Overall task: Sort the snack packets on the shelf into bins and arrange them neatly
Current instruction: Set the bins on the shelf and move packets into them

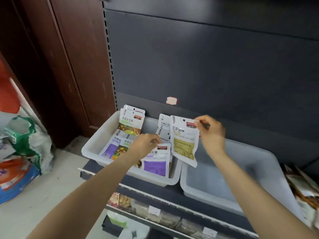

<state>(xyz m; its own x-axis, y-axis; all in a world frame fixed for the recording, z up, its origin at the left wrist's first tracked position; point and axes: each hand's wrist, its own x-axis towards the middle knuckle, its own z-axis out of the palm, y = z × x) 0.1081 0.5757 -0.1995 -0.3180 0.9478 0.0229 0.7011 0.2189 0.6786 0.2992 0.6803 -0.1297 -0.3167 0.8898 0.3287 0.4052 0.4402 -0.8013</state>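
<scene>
- While the right hand (211,131) pinches the yellow packet (185,139) by its top corner, it hangs upright between both bins.
- Left hand (144,145) grips the purple packet (156,160) — over the left bin (93,144).

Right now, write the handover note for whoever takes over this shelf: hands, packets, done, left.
Right hand pinches the yellow-panel packet by its top corner, raised between the two bins.
Left hand holds a purple-panel packet at the left bin.
Done: several packets already sit in the left bin.
Left: the right bin holds nothing visible; place the yellow packet, probably there, then tidy the rows.
</scene>
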